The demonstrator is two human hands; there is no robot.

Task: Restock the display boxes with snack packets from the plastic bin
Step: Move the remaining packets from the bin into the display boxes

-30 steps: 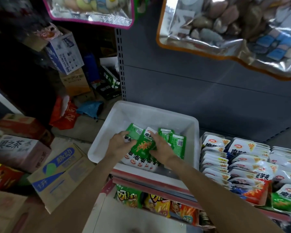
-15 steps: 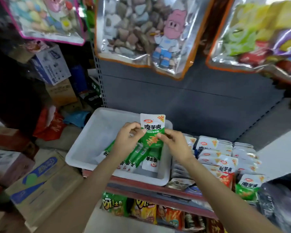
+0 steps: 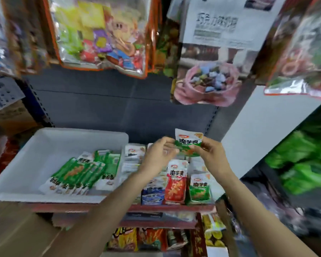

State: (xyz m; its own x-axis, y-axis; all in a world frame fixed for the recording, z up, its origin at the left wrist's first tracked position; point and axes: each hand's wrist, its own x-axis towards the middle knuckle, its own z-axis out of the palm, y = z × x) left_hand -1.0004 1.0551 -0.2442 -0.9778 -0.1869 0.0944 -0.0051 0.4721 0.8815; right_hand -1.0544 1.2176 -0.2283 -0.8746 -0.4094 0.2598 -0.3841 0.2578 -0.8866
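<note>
The green snack packet (image 3: 189, 145) is held upright above the display boxes (image 3: 176, 182), up and to the right of the white plastic bin (image 3: 26, 164). The left hand (image 3: 158, 154) pinches its left edge between thumb and fingers; the right hand (image 3: 212, 154) pinches its right edge the same way. Both hands have hold of this one packet and nothing else.

Handling, judged from appearance: the packet is a thin, sealed foil pouch, light and flexible, with a glossy surface likely to slip under a loose grip. It should bend easily but is unlikely to break. Take hold at the side seams or the flat top seal, not across the filled middle.

More green packets (image 3: 80, 173) lie flat in a fanned row inside the bin. The display boxes, just right of the bin on the same shelf (image 3: 174, 207), hold red (image 3: 175, 184) and green packets (image 3: 200, 190) standing upright.
</note>
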